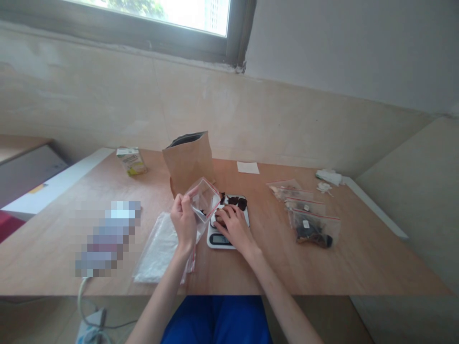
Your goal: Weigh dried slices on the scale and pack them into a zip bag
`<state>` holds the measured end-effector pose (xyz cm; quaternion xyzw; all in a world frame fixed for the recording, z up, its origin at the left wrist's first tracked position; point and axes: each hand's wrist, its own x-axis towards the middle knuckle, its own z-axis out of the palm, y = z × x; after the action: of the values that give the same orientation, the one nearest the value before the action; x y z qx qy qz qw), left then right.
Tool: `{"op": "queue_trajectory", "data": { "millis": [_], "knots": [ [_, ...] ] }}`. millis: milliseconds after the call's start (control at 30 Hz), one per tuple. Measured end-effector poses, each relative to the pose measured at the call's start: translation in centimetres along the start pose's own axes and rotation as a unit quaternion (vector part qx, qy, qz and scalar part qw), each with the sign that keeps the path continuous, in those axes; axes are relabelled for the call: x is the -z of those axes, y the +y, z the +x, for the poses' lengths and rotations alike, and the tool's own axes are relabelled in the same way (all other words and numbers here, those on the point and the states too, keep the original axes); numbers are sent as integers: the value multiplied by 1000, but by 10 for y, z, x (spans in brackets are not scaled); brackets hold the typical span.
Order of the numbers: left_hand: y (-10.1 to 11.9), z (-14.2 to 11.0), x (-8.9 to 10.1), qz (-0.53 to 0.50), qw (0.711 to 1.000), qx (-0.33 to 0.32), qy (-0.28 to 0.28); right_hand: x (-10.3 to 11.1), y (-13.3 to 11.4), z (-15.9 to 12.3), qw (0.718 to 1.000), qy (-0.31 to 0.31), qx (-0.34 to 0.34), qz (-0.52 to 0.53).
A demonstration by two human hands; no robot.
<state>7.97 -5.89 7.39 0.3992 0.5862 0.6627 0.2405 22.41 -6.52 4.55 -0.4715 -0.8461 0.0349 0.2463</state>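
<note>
- The left hand (184, 222) holds a clear zip bag (203, 200) upright, its fingers (187, 203) pressed together on the bag's near edge; the long axis runs diagonally, and the red-lined mouth tilts right, toward the scale.
- The right hand (233, 229) is the nearer to the dark pieces (233, 201), with its fingers (224, 216) together and curled over them; whether they grip, I cannot tell.
- Those pieces lie on a white digital kitchen scale (214, 243), just right of the bag and beyond the right fingertips.
- A kraft paper bag (188, 162) stands behind; filled zip bags (313, 229) lie well right.
</note>
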Motion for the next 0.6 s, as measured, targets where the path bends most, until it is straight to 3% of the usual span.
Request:
{"op": "queue_trajectory", "data": {
  "millis": [200, 333, 433, 533, 600],
  "knots": [
    [-1, 1, -3, -22, 1000, 17, 6, -3, 12, 0, 999, 4, 16, 43],
    [-2, 2, -1, -36, 999, 32, 4, -2, 14, 0, 982, 56, -50, 173],
    [-4, 0, 0, -44, 999, 22, -5, 11, 5, 10, 921, 137, -156, 331],
    [-8, -5, -1, -17, 1000, -6, -14, 32, -12, 27, 844, 168, -194, 471],
    [-10, -8, -3, -3, 1000, -22, -21, 46, -23, 38, 838, 147, -181, 494]
  ]
}}
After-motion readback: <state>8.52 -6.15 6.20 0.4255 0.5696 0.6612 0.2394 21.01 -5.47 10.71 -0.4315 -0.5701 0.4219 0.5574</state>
